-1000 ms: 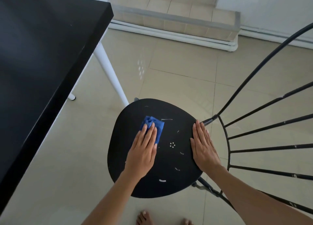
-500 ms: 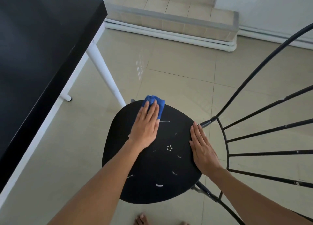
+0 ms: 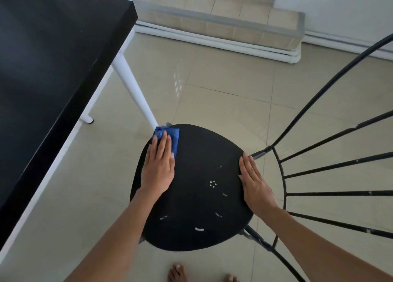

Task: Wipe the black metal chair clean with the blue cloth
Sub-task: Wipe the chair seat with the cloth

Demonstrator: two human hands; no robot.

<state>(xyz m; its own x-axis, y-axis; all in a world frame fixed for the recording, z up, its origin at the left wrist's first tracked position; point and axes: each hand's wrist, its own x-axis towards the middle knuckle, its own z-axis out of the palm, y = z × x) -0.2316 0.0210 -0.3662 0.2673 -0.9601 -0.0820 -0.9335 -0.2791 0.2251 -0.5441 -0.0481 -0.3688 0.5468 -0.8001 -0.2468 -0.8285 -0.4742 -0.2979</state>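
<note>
The black metal chair has a round seat [image 3: 197, 198] with small slots and a wire backrest [image 3: 331, 164] fanning out to the right. A folded blue cloth [image 3: 172, 136] lies at the seat's far left edge. My left hand [image 3: 158, 164] presses flat on the cloth with straight fingers, covering most of it. My right hand [image 3: 254, 182] lies flat on the seat's right edge, fingers straight, next to the backrest.
A black table [image 3: 49, 79] with white legs [image 3: 136, 94] stands close on the left, one leg just beyond the cloth. A tiled step [image 3: 221, 24] and white pipes run along the far wall. My bare toes [image 3: 177, 273] show below the seat on the tiled floor.
My left hand has pushed the cloth from the seat's middle to its far edge, then leftward along that edge. My right hand has stayed flat on the right edge.
</note>
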